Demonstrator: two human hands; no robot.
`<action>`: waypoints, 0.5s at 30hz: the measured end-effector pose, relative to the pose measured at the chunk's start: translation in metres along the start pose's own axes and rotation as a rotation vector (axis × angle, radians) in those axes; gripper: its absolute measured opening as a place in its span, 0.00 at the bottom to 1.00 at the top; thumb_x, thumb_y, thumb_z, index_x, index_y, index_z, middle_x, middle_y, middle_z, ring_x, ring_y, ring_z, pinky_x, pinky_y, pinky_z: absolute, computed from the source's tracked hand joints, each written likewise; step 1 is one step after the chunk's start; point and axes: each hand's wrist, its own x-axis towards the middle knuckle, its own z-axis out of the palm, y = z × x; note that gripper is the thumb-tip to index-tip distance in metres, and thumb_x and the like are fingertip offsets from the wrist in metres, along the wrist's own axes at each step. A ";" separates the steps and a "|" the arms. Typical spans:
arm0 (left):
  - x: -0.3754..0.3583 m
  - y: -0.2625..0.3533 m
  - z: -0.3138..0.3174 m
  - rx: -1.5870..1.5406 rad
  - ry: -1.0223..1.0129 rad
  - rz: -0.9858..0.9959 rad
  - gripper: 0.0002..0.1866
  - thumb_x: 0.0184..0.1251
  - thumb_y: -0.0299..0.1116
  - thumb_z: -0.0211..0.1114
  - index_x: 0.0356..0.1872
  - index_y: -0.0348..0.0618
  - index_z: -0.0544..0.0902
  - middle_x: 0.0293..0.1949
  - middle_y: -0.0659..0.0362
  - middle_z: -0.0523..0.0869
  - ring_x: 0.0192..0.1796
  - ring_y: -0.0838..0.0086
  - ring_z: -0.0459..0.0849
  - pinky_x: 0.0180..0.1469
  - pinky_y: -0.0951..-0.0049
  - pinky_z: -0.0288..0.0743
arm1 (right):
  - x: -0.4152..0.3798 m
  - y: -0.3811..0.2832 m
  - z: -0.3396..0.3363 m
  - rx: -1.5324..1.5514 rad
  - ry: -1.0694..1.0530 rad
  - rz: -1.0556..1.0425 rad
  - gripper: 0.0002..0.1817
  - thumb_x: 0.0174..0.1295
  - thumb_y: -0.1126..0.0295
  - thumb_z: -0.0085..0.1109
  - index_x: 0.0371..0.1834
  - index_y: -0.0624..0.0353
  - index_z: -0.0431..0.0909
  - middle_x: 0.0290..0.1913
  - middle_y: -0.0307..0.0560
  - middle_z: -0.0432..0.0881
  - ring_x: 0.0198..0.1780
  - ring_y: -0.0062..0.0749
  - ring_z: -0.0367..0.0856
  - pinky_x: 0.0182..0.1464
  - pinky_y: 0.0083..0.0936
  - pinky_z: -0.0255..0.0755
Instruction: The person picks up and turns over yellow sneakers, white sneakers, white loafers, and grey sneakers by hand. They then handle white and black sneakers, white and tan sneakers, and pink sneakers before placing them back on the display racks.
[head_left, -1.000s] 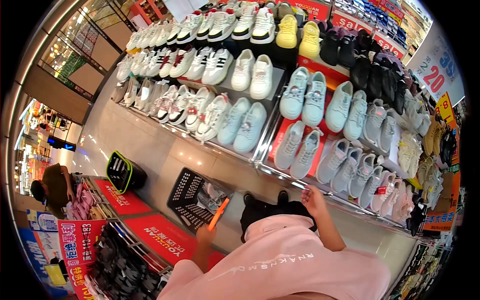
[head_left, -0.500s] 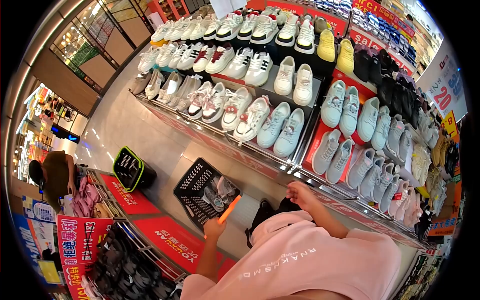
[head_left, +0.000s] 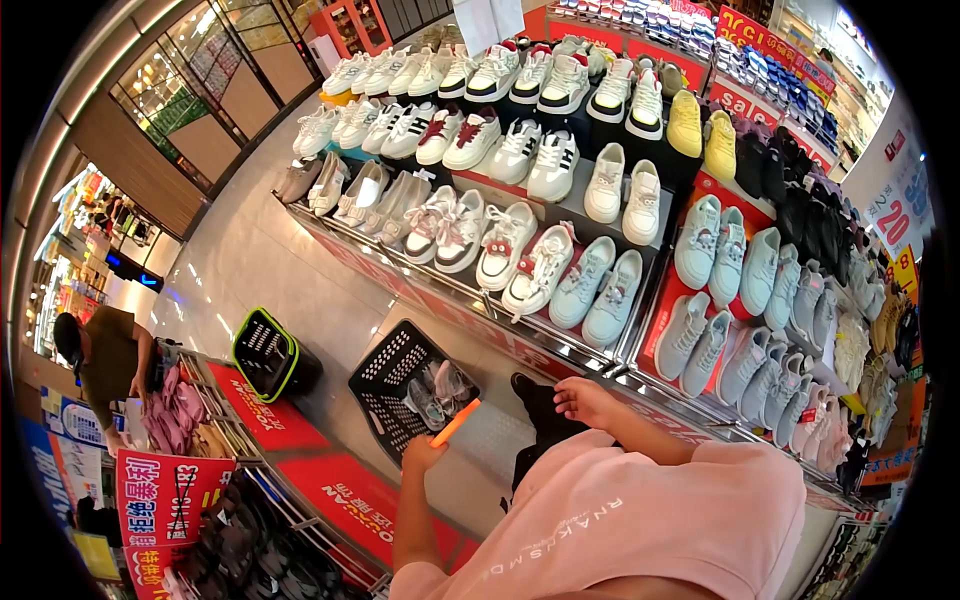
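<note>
One grip, my left hand (head_left: 425, 453), wraps the orange handle (head_left: 457, 422) of the basket (head_left: 388, 362), seemingly steering; my right hand (head_left: 590, 402), loosely spread, hangs right of the basket. Steering calls for firm hold.

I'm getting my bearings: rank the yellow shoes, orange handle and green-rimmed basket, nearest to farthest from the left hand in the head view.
1. Orange handle: in the grip of the left hand.
2. Green-rimmed basket: ahead, to the left.
3. Yellow shoes: far ahead, to the right.

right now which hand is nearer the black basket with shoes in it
Left. The left hand grips the orange handle at the near side of the black basket; the right hand is apart, farther off to its right.
</note>
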 end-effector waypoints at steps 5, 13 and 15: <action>0.030 -0.015 -0.024 -0.022 -0.029 -0.039 0.25 0.50 0.57 0.68 0.37 0.45 0.88 0.32 0.48 0.88 0.37 0.55 0.87 0.41 0.59 0.79 | 0.048 -0.021 0.024 0.021 -0.024 0.070 0.06 0.65 0.65 0.57 0.38 0.54 0.77 0.33 0.40 0.81 0.33 0.30 0.80 0.36 0.27 0.72; 0.090 -0.033 -0.067 0.033 -0.169 -0.036 0.27 0.54 0.60 0.64 0.41 0.47 0.88 0.35 0.46 0.88 0.41 0.52 0.87 0.45 0.57 0.79 | 0.142 -0.073 0.069 0.175 -0.114 0.084 0.07 0.65 0.63 0.58 0.36 0.52 0.78 0.34 0.39 0.82 0.36 0.31 0.80 0.39 0.27 0.73; 0.102 -0.034 -0.079 0.079 -0.183 -0.078 0.27 0.55 0.61 0.62 0.38 0.46 0.88 0.35 0.45 0.87 0.41 0.51 0.86 0.46 0.57 0.78 | 0.160 -0.085 0.080 0.223 -0.110 0.082 0.07 0.65 0.63 0.58 0.36 0.52 0.78 0.33 0.39 0.82 0.36 0.31 0.80 0.38 0.27 0.73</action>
